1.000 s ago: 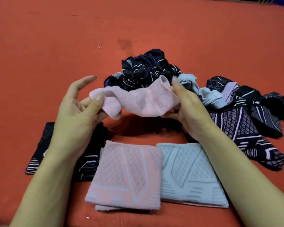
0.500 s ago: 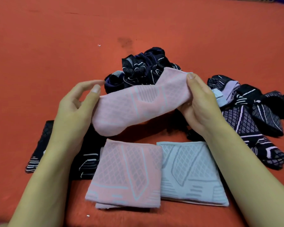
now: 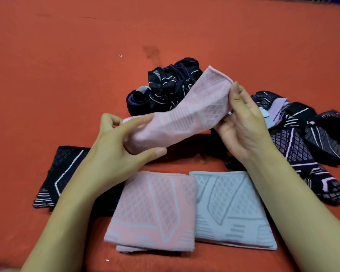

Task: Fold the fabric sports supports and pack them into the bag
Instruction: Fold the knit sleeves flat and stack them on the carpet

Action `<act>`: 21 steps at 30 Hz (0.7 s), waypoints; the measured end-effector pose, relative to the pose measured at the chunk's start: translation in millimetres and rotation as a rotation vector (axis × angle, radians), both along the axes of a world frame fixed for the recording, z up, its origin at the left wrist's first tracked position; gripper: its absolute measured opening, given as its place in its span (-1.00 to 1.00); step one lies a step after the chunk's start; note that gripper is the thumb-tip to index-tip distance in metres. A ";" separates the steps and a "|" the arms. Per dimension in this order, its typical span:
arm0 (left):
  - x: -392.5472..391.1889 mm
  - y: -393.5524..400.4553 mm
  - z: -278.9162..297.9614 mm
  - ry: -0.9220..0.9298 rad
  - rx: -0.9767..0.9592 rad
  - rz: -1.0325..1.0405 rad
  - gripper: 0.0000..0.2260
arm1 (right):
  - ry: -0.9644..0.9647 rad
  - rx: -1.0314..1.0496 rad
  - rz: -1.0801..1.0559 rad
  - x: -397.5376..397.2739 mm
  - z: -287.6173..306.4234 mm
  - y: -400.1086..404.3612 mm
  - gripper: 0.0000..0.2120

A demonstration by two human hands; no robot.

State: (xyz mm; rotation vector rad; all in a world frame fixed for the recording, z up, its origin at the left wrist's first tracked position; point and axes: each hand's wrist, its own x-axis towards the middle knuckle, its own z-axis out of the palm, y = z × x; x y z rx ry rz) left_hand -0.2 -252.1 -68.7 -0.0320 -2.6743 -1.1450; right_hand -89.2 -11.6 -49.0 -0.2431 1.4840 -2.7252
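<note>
I hold an unfolded pink fabric support point(image 3: 186, 116) stretched in the air between both hands. My left hand point(image 3: 118, 150) grips its lower left end, thumb underneath and fingers over it. My right hand point(image 3: 241, 122) pinches its upper right end near the cuff. Below lie three folded supports side by side: a black one point(image 3: 57, 177) partly under my left arm, a pink one point(image 3: 155, 211) and a light blue one point(image 3: 230, 211). No bag is in view.
A crumpled heap of dark navy supports point(image 3: 165, 89) lies behind the held piece. More unfolded black, lilac and pale supports point(image 3: 306, 138) spread to the right. Everything rests on an orange-red cloth surface point(image 3: 67, 65).
The pink support has been pulled out from a bunched state into a long tilted strip. My right hand rose with its end and my left hand shifted right along the other end.
</note>
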 end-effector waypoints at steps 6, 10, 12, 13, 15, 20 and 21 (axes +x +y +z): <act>-5.9 0.8 -0.3 0.169 0.118 0.110 -0.91 | 0.257 0.432 -0.307 -3.5 1.4 9.4 -0.65; -0.7 -1.4 8.8 0.250 0.292 0.074 -0.89 | 0.317 0.456 -0.323 -8.7 -3.6 12.9 -0.69; 2.4 1.1 11.4 0.262 0.420 0.020 -0.88 | 0.318 0.496 -0.366 -6.7 -4.8 9.0 -0.69; 3.2 1.7 11.3 0.262 0.455 0.010 -0.88 | 0.320 0.539 -0.399 -5.8 -5.0 8.1 -0.69; 2.8 2.1 10.9 0.212 0.538 -0.023 -0.86 | 0.332 0.596 -0.434 -4.7 -5.3 8.3 -0.70; 1.5 4.7 16.0 0.017 0.986 -0.054 -0.83 | 0.292 0.508 -0.158 -4.3 -1.9 17.6 -0.56; 1.4 3.6 16.7 -0.020 1.040 -0.068 -0.79 | 0.258 0.468 -0.089 -3.9 -1.5 17.5 -0.49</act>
